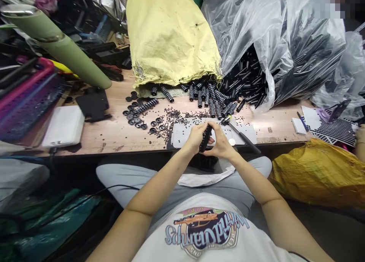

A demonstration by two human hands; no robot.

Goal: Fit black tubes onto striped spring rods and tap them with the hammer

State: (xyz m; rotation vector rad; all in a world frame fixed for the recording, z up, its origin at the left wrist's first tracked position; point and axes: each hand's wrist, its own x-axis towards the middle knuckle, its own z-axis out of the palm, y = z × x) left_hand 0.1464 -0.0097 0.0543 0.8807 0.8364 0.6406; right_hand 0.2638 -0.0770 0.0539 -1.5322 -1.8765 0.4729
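Over the table's front edge, my left hand (194, 137) is closed around a dark ribbed tube (205, 138). My right hand (221, 142) grips the same tube from the other side, its thumb and fingers near the two ends. The tube stands tilted between both palms, and fingers hide part of it. Beneath and behind my hands lies a white board (180, 132). A hammer (243, 136) rests across the board's right part, its handle jutting past the table edge. Many tiny black rings (171, 115) are scattered behind and left of the board.
Black-and-white ribbed tubes (212, 98) spill from a yellow sack (171, 34). Plain black tubes (248, 77) fill a clear plastic bag (308, 45). Black round caps (138, 119), a white box (64, 126) and a basket (31, 91) are leftward. At right: an orange sack (316, 174).
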